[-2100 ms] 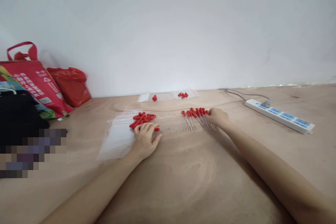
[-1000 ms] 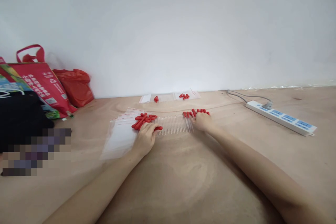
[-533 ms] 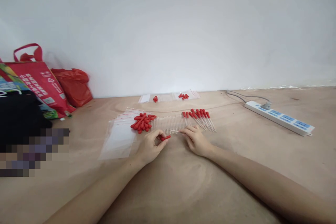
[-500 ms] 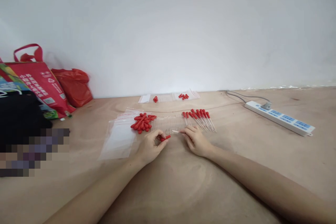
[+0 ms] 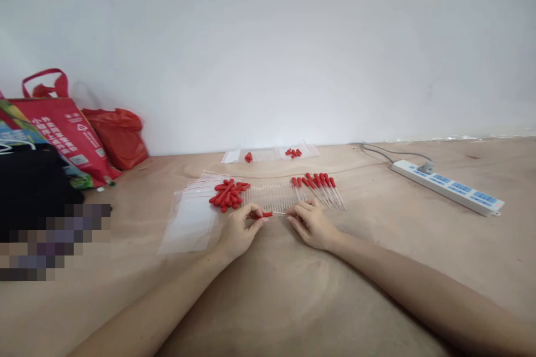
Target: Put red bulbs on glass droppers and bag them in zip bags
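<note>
My left hand pinches a red rubber bulb whose open end faces right. Between the fingers of my right hand is a thin clear tube, its end touching or very near the bulb's mouth. Behind my hands lies a row of clear tubes. A pile of red bulbs is on the left of that row, partly over the plastic bags. To the right lie several tubes fitted with red bulbs.
Clear zip bags lie at the left. Farther back are bags with small red bulbs on them. A white power strip is at the right, a red bag and a black item at the left.
The bulb in my left hand has turned level and now lines up with the tube. My right hand holds the tube's end close to the bulb's mouth.
</note>
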Tool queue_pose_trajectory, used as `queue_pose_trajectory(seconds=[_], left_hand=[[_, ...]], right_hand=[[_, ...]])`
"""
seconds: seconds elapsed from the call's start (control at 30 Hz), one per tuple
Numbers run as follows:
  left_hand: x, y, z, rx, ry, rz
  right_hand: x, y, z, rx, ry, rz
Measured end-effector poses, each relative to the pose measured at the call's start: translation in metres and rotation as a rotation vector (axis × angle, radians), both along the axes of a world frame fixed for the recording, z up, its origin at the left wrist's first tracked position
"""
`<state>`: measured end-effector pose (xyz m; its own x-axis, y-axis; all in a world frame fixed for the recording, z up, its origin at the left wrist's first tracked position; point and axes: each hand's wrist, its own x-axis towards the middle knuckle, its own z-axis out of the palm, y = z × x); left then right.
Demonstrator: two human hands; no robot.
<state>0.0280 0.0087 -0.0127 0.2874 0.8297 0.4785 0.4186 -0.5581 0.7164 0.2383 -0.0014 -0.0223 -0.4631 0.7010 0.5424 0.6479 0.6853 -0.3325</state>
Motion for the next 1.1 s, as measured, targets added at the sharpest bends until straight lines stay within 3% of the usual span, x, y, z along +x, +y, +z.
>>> queue_pose_trajectory(seconds=[0.13,0.3,0.6,1.1], left_hand=[[0.001,-0.002,0.001,-0.061,-0.006,-0.037],[0.002,-0.002,0.005,0.076,0.13,-0.08],[0.002,-0.008,0.011,0.166,0.218,-0.153],[0.001,-0.01,0.011,0.35,0.36,-0.185]], right_hand=[[0.0,0.0,0.001,-0.001,0.001,0.011],[-0.001,0.0,0.0,0.004,0.002,0.063],[0.003,0.005,0.001,0.059,-0.042,0.135],[0.004,0.003,0.006,0.183,-0.208,0.108]])
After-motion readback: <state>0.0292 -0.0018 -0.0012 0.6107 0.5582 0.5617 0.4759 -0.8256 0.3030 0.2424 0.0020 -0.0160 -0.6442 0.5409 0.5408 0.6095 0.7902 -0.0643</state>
